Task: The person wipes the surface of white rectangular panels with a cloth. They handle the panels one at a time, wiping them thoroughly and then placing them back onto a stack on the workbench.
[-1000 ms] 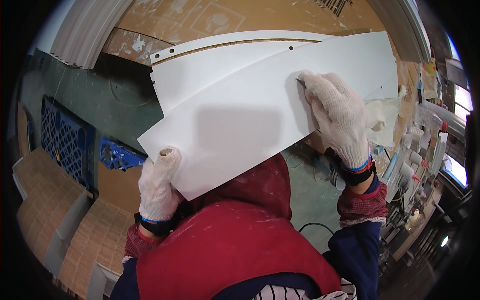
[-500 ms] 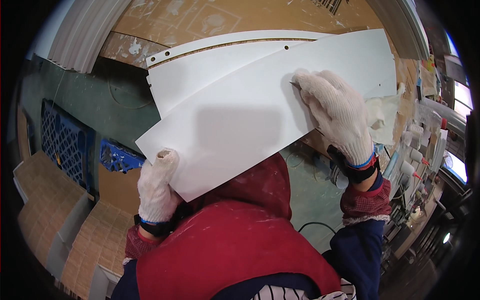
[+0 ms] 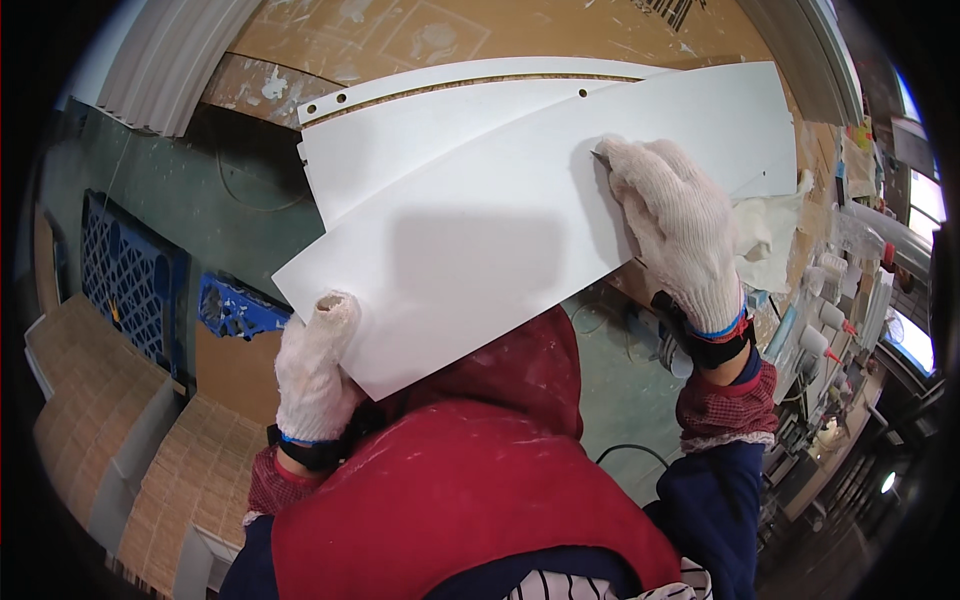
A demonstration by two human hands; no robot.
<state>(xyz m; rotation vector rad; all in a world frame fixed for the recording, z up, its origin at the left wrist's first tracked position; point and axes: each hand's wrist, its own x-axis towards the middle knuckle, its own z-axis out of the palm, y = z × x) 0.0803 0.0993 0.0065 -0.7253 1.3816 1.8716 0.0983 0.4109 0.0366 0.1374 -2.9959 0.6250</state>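
A long white panel point(image 3: 480, 250) lies slantwise in front of me, its near left end sticking out past the bench. My left hand point(image 3: 318, 370), in a white knit glove, grips that end, with the thumb on top and the other fingers hidden beneath. Over the right half of the panel is my gloved right hand point(image 3: 680, 220), its fingers closed round a small, thin tool point(image 3: 600, 157). Only the tool's dark pointed tip shows, near the panel's surface. Another white panel point(image 3: 390, 130) with holes and a raw brown edge lies under the first.
Paint-marked brown boards point(image 3: 400, 40) cover the bench behind the panels. Grey ribbed profiles point(image 3: 175, 65) stand at the far left. A white cloth point(image 3: 765, 230), glue bottles point(image 3: 835, 315) and other items crowd the right. Blue pallets point(image 3: 130, 280) and wood-patterned boards point(image 3: 190, 470) are at left.
My right hand and the tool have shifted slightly to the right over the panel. The left hand keeps its grip on the panel's end.
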